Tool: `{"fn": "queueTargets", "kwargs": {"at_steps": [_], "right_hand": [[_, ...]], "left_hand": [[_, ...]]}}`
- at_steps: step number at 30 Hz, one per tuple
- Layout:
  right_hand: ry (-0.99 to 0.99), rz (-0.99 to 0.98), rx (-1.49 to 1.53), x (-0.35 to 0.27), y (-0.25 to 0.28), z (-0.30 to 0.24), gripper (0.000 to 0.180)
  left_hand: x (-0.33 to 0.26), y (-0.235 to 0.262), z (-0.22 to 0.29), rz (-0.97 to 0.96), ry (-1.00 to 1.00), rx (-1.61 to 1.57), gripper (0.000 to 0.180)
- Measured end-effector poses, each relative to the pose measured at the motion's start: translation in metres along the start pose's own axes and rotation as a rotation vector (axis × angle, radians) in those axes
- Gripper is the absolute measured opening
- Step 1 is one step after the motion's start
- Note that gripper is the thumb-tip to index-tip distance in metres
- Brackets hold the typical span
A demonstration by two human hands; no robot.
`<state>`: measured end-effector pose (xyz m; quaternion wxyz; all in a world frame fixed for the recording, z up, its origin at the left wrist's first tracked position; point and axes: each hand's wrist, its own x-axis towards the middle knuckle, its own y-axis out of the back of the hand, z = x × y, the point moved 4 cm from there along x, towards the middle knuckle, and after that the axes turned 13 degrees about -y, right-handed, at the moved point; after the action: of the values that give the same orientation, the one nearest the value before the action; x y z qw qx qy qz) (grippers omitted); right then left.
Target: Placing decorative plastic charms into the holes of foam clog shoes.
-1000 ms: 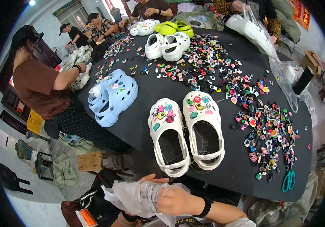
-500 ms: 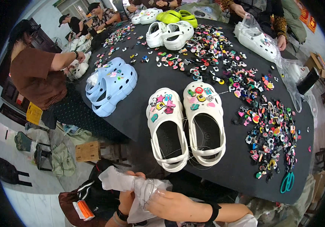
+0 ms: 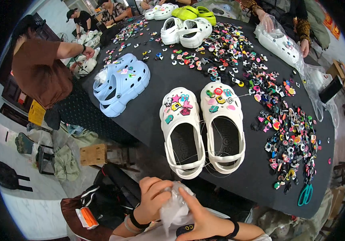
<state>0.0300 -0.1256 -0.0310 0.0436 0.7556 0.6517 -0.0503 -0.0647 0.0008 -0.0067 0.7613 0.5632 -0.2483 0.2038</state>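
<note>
Left hand [image 3: 153,203] is clasping clear plastic [image 3: 174,209]; right hand [image 3: 205,220] is spreading wide against it; near the white clogs [image 3: 178,119], the plastic, drawn out earlier, is bunching tighter, likely easing handling.

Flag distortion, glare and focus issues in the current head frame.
Head view: fisheye black rim in the corners, edge of the black table bowed; head view: pale highlights wash out detail in the plastic at the left hand and right hand; head view: near white clogs read clearly, far-left charms too small to make out.
</note>
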Motion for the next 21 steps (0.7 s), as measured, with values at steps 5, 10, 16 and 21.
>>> {"fn": "queueTargets", "kwargs": {"at_steps": [5, 10, 16, 21], "right_hand": [[-0.026, 0.062, -0.096, 0.006, 0.000, 0.010, 0.071], [0.363, 0.175, -0.193, 0.013, 0.048, -0.056, 0.028], [0.396, 0.242, -0.184, 0.053, 0.085, -0.108, 0.032], [0.413, 0.413, -0.320, 0.084, 0.112, -0.113, 0.048]], "left_hand": [[0.001, 0.004, 0.008, -0.060, 0.117, -0.020, 0.026], [0.007, 0.013, 0.011, 0.175, -0.169, -0.160, 0.025], [0.040, 0.028, -0.008, 0.328, -0.113, -0.514, 0.052], [0.051, 0.024, -0.043, 0.520, 0.252, -0.797, 0.034]]}}
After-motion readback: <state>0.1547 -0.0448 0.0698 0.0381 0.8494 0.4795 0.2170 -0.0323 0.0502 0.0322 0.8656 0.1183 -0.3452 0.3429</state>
